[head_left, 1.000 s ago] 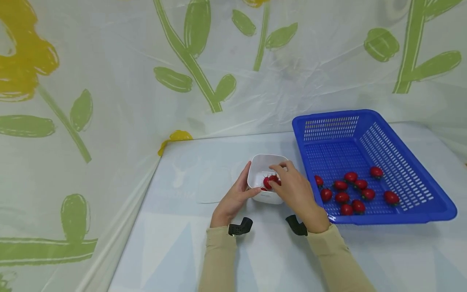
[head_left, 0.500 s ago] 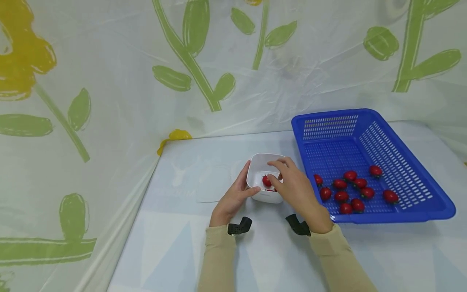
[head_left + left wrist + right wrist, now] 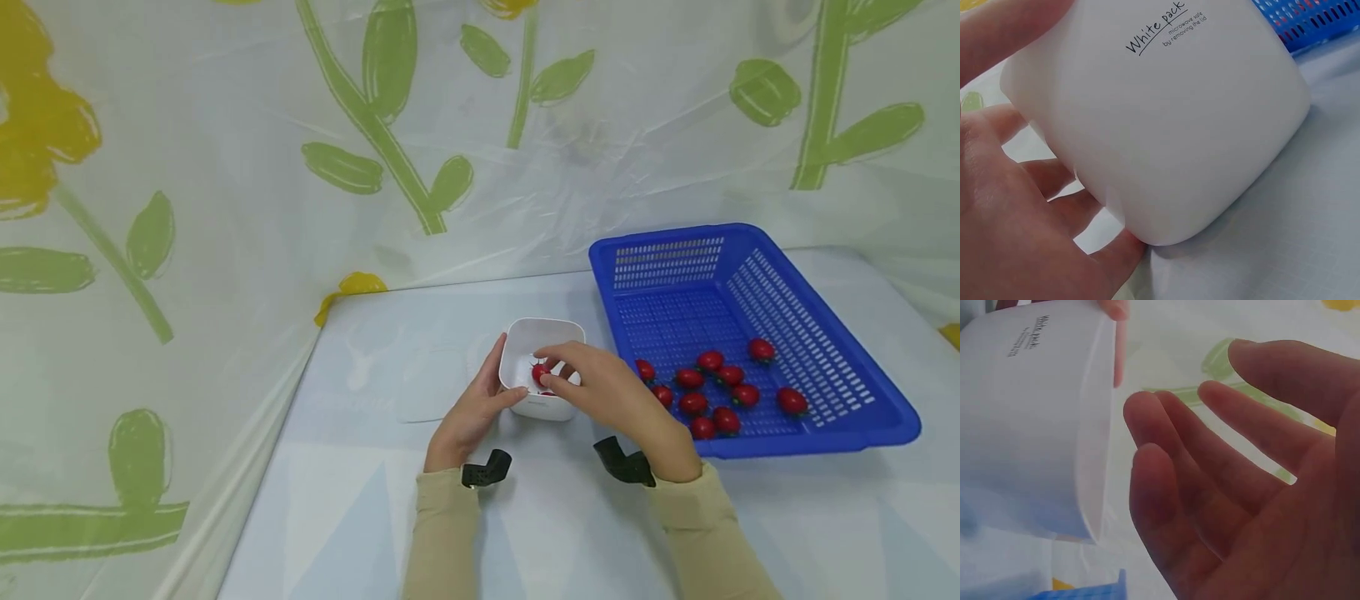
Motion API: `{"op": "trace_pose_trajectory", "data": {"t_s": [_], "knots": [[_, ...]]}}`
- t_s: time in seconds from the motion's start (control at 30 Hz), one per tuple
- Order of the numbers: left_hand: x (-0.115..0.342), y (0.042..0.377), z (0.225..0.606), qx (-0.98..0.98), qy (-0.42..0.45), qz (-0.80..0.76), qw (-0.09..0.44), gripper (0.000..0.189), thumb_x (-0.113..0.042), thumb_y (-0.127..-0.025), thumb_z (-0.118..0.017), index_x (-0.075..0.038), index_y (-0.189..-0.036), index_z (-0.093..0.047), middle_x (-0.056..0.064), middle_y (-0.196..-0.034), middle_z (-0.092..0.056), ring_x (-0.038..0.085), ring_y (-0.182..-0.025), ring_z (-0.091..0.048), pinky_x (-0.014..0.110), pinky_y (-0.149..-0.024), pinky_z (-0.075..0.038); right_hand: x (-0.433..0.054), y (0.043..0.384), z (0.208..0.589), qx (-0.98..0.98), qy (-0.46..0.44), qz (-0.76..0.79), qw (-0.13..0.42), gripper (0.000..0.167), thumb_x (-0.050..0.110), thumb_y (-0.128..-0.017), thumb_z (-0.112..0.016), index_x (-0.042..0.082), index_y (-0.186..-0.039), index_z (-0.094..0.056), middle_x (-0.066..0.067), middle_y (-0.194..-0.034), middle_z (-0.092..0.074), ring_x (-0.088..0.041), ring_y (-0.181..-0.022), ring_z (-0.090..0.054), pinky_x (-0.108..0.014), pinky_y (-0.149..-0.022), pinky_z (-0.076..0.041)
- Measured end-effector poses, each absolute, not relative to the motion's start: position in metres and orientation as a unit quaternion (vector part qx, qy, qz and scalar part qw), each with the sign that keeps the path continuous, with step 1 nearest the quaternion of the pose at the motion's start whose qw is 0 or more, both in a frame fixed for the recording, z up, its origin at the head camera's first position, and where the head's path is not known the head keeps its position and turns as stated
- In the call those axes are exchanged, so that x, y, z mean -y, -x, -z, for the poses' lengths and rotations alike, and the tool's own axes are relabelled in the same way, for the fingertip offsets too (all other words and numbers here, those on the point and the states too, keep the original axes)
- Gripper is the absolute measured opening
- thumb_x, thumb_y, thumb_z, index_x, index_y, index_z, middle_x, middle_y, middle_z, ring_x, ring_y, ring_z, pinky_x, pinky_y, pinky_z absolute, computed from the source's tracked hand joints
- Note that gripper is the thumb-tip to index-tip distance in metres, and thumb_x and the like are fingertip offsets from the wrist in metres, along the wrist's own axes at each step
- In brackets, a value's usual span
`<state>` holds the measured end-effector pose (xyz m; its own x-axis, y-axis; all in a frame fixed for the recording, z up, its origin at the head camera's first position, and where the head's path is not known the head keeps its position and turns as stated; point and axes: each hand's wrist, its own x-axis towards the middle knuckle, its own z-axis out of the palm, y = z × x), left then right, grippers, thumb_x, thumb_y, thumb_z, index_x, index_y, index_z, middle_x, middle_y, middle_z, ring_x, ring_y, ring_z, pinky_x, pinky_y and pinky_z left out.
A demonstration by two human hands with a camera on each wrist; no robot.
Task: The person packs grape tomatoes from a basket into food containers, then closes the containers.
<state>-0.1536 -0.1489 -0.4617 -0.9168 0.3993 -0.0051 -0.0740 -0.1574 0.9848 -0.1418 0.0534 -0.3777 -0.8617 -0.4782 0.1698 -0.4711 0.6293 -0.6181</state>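
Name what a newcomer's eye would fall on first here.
Probably the big blue basket at the right of the head view, with red tomatoes lying in it. Next, likely, the white container to its left, held by the left hand, with the right hand at its opening. The yellow flower at upper left may also stand out.

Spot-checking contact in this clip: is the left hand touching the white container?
Touching. The left wrist view shows the left hand's fingers against the white container's side.
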Motion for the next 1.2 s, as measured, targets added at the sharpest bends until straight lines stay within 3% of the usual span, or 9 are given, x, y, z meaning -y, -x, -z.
{"op": "trace_pose_trajectory", "data": {"t_s": [0.17, 0.27, 0.4, 0.6, 0.73, 0.97, 1.2], "knots": [[0.147, 0.150, 0.450, -0.619, -0.151, -0.754, 0.160, 0.080, -0.006, -0.086, -0.057, -0.023, -0.145, -0.005, -0.003, -0.149, -0.006, 0.022, -0.134, -0.010, 0.047, -0.105, -0.012, -0.060, 0.141, 0.373, -0.877, 0.279, 0.391, 0.029, 0.031, 0.024, -0.087, -0.057, 0.017, -0.117, -0.058, 0.009, -0.094, -0.059, -0.008, -0.084, -0.056, -0.026, -0.066, -0.047], [0.148, 0.151, 0.455, -0.621, -0.146, -0.755, 0.152, 0.079, -0.004, -0.086, -0.056, -0.027, -0.144, -0.008, -0.007, -0.148, -0.009, 0.016, -0.133, -0.011, 0.044, -0.106, -0.011, -0.063, 0.142, 0.369, -0.855, 0.277, 0.435, 0.047, 0.030, 0.028, -0.088, -0.056, 0.021, -0.117, -0.058, 0.011, -0.097, -0.059, -0.007, -0.087, -0.056, -0.028, -0.069, -0.048], [0.148, 0.156, 0.466, -0.624, -0.142, -0.755, 0.144, 0.078, -0.003, -0.085, -0.056, -0.031, -0.143, -0.012, -0.012, -0.146, -0.012, 0.012, -0.133, -0.010, 0.044, -0.106, -0.011, -0.073, 0.140, 0.364, -0.830, 0.269, 0.483, 0.073, 0.031, 0.033, -0.088, -0.055, 0.024, -0.117, -0.057, 0.007, -0.101, -0.059, -0.011, -0.086, -0.057, -0.033, -0.070, -0.048], [0.147, 0.150, 0.452, -0.620, -0.155, -0.753, 0.155, 0.083, -0.011, -0.084, -0.060, -0.023, -0.145, -0.006, -0.001, -0.149, -0.004, 0.022, -0.135, -0.003, 0.047, -0.105, -0.010, -0.087, 0.140, 0.360, -0.794, 0.255, 0.545, 0.090, 0.026, 0.028, -0.089, -0.054, 0.022, -0.114, -0.058, 0.001, -0.102, -0.060, -0.018, -0.081, -0.058, -0.032, -0.065, -0.047], [0.149, 0.147, 0.447, -0.612, -0.167, -0.755, 0.164, 0.082, -0.008, -0.086, -0.056, -0.020, -0.144, 0.001, 0.001, -0.149, 0.001, 0.023, -0.135, 0.000, 0.047, -0.106, -0.007, -0.093, 0.139, 0.358, -0.793, 0.246, 0.548, 0.102, 0.025, 0.025, -0.090, -0.053, 0.019, -0.114, -0.058, -0.003, -0.101, -0.060, -0.019, -0.081, -0.058, -0.033, -0.065, -0.048], [0.150, 0.152, 0.462, -0.608, -0.152, -0.762, 0.162, 0.080, -0.006, -0.087, -0.056, -0.029, -0.144, -0.005, -0.007, -0.148, -0.004, 0.017, -0.135, -0.002, 0.044, -0.106, -0.007, -0.109, 0.145, 0.352, -0.822, 0.265, 0.489, 0.121, 0.026, 0.024, -0.090, -0.053, 0.020, -0.116, -0.056, 0.000, -0.099, -0.061, -0.015, -0.084, -0.058, -0.034, -0.068, -0.049], [0.149, 0.155, 0.469, -0.607, -0.155, -0.764, 0.153, 0.080, -0.010, -0.085, -0.059, -0.032, -0.143, -0.009, -0.011, -0.147, -0.008, 0.015, -0.134, -0.004, 0.043, -0.106, -0.008, -0.129, 0.156, 0.347, -0.854, 0.259, 0.424, 0.155, 0.028, 0.035, -0.087, -0.057, 0.027, -0.114, -0.056, 0.005, -0.104, -0.060, -0.015, -0.088, -0.058, -0.032, -0.071, -0.050]]}}
